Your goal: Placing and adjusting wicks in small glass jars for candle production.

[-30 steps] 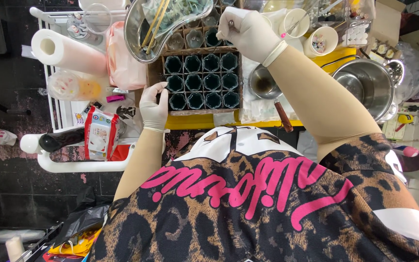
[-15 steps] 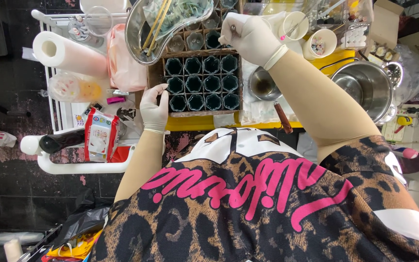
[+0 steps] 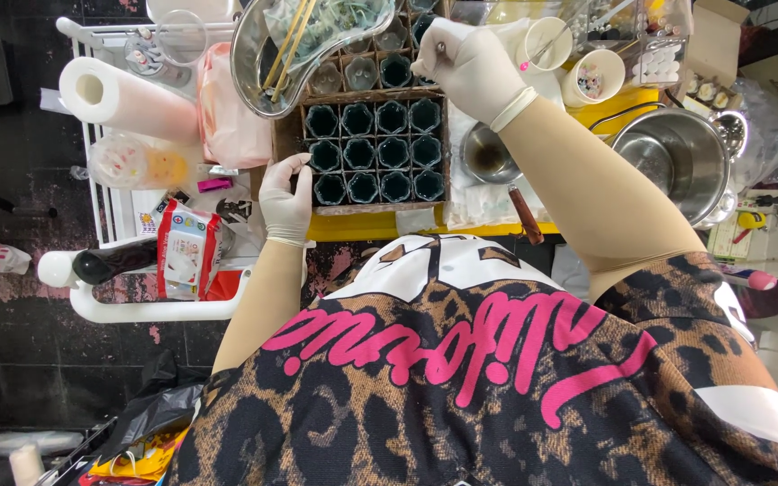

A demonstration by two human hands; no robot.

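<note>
Carefully, the gloved left hand (image 3: 286, 194) is steadying the brown wooden crate of dark green cups (image 3: 375, 148) on the yellow counter (image 3: 366, 221), fingers curled on its edge. The gloved right hand (image 3: 468, 65), fingers pinched together on a thin stick (image 3: 440, 49), should be moving slowly above the cups.

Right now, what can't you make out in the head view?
- Right hand: its glove covers what the fingers pinch; only a small dark tip shows.
- Metal tray: top cut off by the frame edge, contents blurred under plastic.
- Dark cups: too small to tell whether they are filled.
- Left hand: fingertips at the crate edge, contact unclear.
</note>
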